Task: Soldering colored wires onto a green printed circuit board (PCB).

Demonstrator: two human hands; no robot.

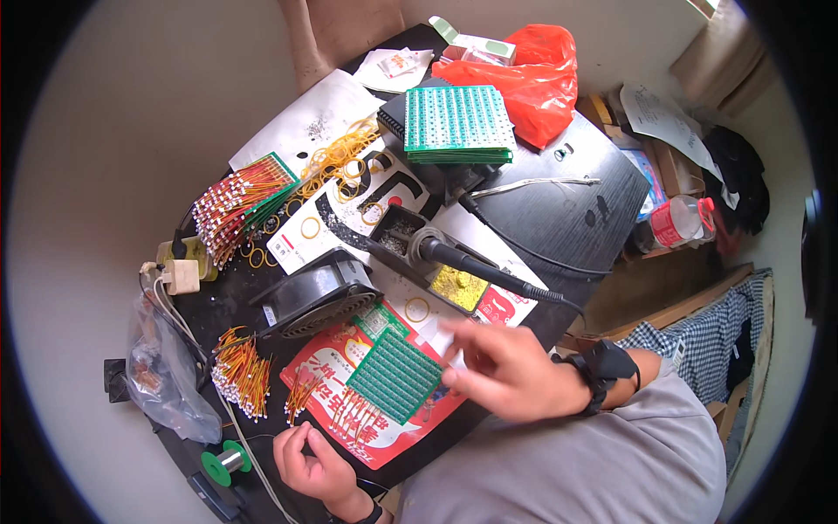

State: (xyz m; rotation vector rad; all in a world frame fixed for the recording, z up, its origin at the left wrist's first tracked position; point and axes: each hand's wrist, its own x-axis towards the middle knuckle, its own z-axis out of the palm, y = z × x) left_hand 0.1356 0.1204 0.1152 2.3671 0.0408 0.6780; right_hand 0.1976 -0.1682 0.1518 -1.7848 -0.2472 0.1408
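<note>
Lying aslant, the near-square green board points one corner away; right fingers parted, left fingers curled closed.

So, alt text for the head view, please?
A person's right hand is at the edge of a green circuit board on a red sheet, the left hand at lower left. Also shown: a wire bundle, black fan and soldering iron.

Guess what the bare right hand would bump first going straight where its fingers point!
Probably the flat green rectangular circuit board, just left of the right hand, though its height is unclear.
</note>
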